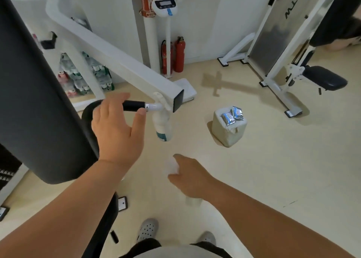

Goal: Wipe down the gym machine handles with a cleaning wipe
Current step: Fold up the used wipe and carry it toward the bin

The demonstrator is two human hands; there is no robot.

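One limp, light wipe [172, 167], bunched in the pinching right hand [191, 177] short of the handle [133, 105], likely drapes easily; wrap it mid-grip on that rigid handle, where the left hand [117, 128] lies spread.

blocked right of handle [133, 105]: hanging spray bottle [163, 126] | above: white beam [121, 62] | left: black pad [39, 101] | below: open

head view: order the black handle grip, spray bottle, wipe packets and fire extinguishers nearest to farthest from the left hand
1. black handle grip, at the left hand's fingers
2. spray bottle, hanging just right of that hand
3. wipe packets, on the floor block, further right
4. fire extinguishers, by the far wall
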